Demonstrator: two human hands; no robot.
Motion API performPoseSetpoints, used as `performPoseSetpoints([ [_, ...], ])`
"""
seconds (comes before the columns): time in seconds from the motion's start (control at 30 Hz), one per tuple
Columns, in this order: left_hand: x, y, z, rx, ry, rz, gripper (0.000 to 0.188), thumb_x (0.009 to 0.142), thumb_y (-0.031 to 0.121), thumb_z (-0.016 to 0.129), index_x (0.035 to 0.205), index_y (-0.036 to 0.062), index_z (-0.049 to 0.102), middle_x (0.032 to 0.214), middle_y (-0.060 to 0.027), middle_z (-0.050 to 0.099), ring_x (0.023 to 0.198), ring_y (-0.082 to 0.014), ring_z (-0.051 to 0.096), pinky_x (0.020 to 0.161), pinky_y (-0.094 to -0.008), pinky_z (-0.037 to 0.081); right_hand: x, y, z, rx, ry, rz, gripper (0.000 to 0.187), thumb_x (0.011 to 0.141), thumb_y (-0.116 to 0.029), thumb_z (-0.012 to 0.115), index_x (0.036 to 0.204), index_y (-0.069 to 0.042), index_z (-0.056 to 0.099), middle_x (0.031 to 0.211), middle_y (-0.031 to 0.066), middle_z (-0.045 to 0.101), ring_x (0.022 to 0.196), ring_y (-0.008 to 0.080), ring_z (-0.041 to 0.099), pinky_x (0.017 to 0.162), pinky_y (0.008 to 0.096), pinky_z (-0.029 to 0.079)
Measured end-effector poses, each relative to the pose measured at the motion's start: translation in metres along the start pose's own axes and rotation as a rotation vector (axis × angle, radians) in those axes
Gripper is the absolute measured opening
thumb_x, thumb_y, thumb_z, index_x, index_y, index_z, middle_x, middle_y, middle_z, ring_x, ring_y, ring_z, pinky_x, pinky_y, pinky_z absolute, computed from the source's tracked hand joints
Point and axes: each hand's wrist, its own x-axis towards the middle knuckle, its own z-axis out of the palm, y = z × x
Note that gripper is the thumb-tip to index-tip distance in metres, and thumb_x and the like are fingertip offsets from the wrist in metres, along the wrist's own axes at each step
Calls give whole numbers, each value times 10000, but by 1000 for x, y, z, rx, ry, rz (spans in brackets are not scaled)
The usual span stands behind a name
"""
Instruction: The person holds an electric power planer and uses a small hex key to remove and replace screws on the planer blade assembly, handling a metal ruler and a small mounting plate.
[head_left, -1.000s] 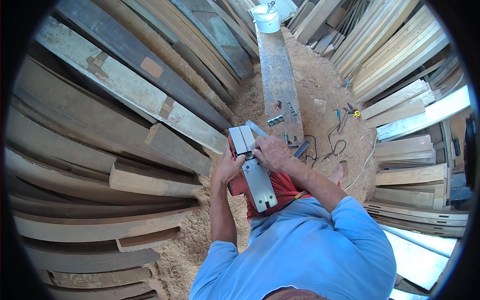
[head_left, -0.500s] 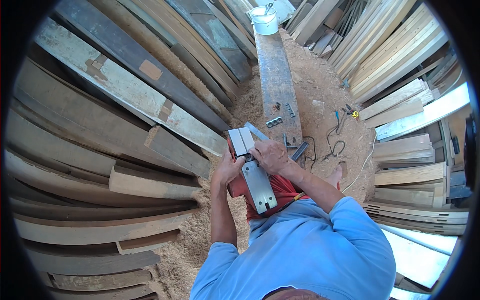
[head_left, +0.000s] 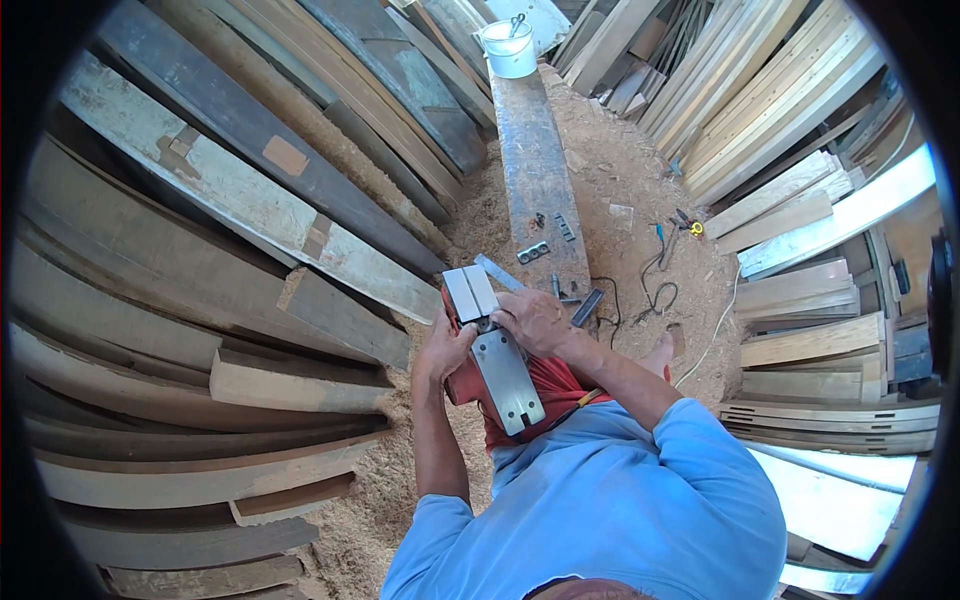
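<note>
A red electric hand planer [head_left: 507, 378] lies upside down over my lap, its pale metal sole facing up. Around its left side wraps my left hand [head_left: 442, 347], the thumb near the slot between the two sole plates. My right hand [head_left: 535, 318] is closed at the slot's right end, fingers bent against the cutter drum; whether a small part sits in those fingertips is hidden. Just beyond my right hand a flat metal strip [head_left: 496, 271] sticks out, its near end covered.
A narrow wooden bench [head_left: 533, 150] runs ahead, bearing a white bucket [head_left: 510, 50], small metal parts [head_left: 533, 252] and a dark bar-shaped piece [head_left: 587, 308]. Yellow tape [head_left: 696, 228] and a black cord [head_left: 660, 297] lie on the shavings-covered floor. Stacked boards [head_left: 150, 330] line both sides.
The view has shifted slightly, so the bench and bucket appear a little farther left. Both hands stay on the planer, with the right fingers still at the slot.
</note>
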Motion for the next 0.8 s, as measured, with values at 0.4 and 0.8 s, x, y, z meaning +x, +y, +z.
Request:
performPoseSetpoints([
  [0.4, -6, 11, -3, 182, 33, 30, 524, 950, 197, 701, 1350, -54, 474, 1204, -136, 658, 1082, -176, 604, 960, -339, 507, -2, 2, -1, 31, -2, -80, 278, 996, -204, 603, 1207, -35, 670, 1022, 199, 706, 1004, 392, 676, 892, 483, 526],
  [0.8, -1, 0, 0, 30, 32, 64, 559, 931, 186, 704, 1385, -46, 473, 1264, -156, 650, 1155, -184, 608, 1001, -339, 499, 3, -4, 4, -32, -43, 26, 207, 983, -224, 626, 1050, -35, 679, 978, 189, 681, 974, 394, 667, 881, 477, 526],
])
